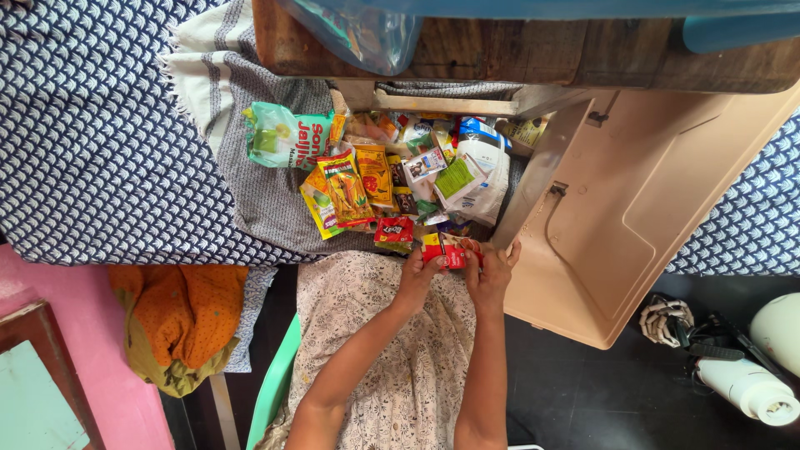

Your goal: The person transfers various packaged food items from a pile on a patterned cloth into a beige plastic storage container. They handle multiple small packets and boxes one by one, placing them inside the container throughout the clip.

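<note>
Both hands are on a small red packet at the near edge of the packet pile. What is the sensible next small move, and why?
Probably lift the small red packet slightly clear of the heap of colourful packets. The left hand and right hand pinch it from either side, but it sits against neighbouring packets.

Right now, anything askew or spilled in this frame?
The snack packets lie in a loose overlapping heap on the grey cloth, none lined up. Both hands, left hand and right hand, hold a small red packet. Nothing looks torn or spilled.
</note>
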